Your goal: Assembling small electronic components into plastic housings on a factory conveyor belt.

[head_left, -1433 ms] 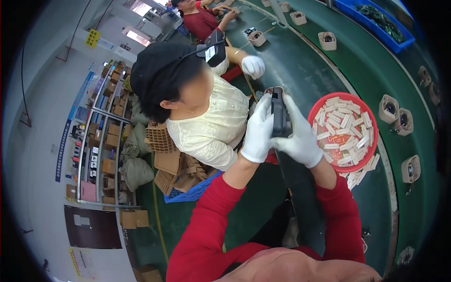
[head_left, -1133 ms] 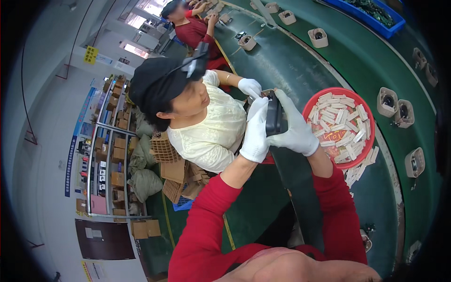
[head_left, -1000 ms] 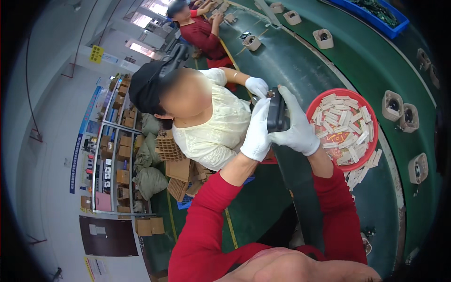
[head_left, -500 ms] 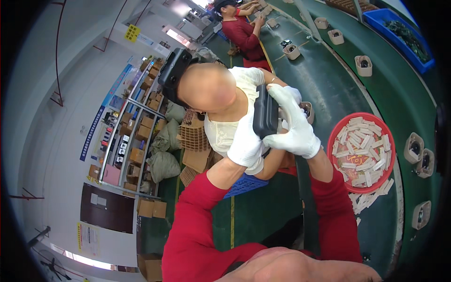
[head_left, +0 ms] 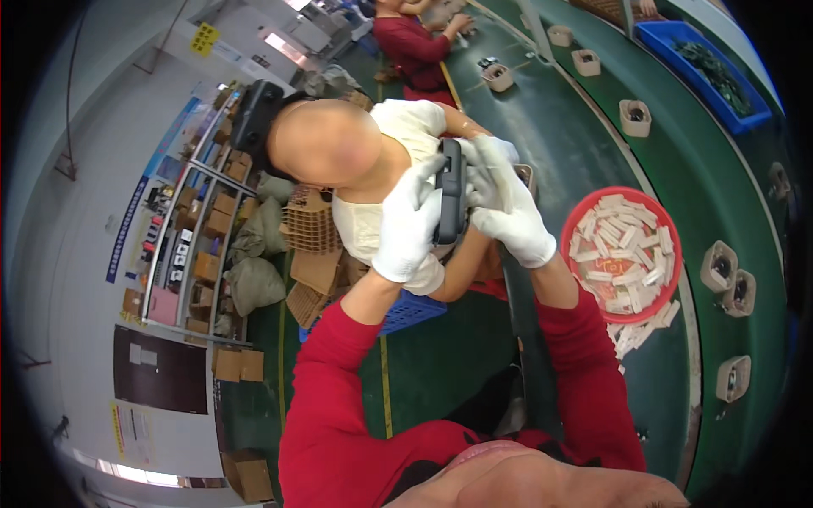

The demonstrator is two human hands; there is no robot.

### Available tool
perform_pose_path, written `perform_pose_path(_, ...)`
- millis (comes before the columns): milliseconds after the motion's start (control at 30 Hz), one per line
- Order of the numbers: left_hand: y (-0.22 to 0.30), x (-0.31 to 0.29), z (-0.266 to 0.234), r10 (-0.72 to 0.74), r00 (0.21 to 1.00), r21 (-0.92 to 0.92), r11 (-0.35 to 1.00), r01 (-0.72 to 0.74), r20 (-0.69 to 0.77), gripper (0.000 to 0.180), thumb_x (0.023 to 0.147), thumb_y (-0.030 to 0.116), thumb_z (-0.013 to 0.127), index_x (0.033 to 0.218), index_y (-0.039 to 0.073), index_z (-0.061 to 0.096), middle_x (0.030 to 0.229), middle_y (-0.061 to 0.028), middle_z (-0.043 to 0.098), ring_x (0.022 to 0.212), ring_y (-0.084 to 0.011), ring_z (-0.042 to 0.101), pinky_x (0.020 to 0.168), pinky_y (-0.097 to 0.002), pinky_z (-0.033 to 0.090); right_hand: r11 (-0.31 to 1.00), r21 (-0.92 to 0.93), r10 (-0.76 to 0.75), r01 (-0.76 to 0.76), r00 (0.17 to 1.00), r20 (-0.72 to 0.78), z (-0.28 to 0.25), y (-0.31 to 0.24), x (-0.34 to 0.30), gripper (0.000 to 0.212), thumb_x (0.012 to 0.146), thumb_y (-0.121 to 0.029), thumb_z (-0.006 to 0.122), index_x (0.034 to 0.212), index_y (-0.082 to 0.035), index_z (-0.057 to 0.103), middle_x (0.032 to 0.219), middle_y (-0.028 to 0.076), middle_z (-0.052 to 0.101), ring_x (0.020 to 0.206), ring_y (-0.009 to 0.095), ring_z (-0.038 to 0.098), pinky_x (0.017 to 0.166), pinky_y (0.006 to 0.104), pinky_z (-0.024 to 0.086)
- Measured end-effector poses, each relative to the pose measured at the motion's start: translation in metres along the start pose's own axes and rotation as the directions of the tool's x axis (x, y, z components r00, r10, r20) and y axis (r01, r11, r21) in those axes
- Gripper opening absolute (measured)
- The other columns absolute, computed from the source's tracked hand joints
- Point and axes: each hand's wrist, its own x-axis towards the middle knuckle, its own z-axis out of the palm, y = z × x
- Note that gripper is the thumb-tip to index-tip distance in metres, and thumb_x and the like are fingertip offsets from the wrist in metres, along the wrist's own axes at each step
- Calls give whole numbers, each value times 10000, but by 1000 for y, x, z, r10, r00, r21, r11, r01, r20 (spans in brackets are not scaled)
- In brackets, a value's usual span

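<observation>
In front of my chest, my left hand (head_left: 406, 222) in a white glove grips a black, box-like device (head_left: 451, 193) with rounded edges, held upright and edge-on. My right hand (head_left: 512, 212), also white-gloved, is just to its right with fingers stretched and apart; they are partly blurred, and any light contact with the device cannot be made out. Behind the device sits a person in a cream top (head_left: 360, 222) with a black head-mounted device (head_left: 257, 116). That person's gloved hand (head_left: 500, 148) shows behind my right fingers, beside a small beige tub (head_left: 526, 178).
A red round basin (head_left: 568, 279) of pale strips stands on the green worktable at right, with loose strips below it. Several beige tubs (head_left: 634, 118) line the conveyor beyond. A blue crate (head_left: 660, 38) is far right. Another worker in red (head_left: 411, 42) stands farther off. Shelves (head_left: 190, 245) with cartons are left.
The view has shifted, so the scene sits further left. The black device has turned from its broad face to its narrow edge. My right hand has come away from its side, fingers spreading.
</observation>
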Motion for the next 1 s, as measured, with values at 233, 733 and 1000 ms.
perform_pose_path(233, -11, 1, 14, 101, 995, 136, 986, -100, 2, 479, 893, 32, 589, 1363, -39, 529, 708, 14, 522, 644, -68, 476, 607, -246, 436, 995, 16, 95, -94, 995, -30, -8, -7, -7, 1002, 803, -221, 728, 1582, -16, 133, 1510, 147, 398, 1387, 232, 413, 1119, 330, 332)
perform_pose_path(733, -14, -3, -19, 67, 969, -37, 998, -60, 237, 514, 914, -92, 541, 1418, -72, 445, 1384, -129, 535, 1258, -208, 536, 1068, -305, 426, 959, -103, 239, -263, 951, -197, 40, -3, 6, 1002, 761, 8, 731, 1558, 42, 125, 1388, 148, 459, 1198, 199, 534, 1006, 326, 470)
perform_pose_path(1000, -30, 22, -71, 250, 968, 258, 933, -250, 34, 406, 915, -13, 584, 1320, -38, 569, 1144, -214, 682, 1081, -226, 674, 927, -326, 520, 973, -150, 139, -176, 963, -230, 72, 27, 67, 935, 749, -10, 678, 1556, 15, 207, 1335, 95, 488, 1140, 165, 550, 976, 297, 470)
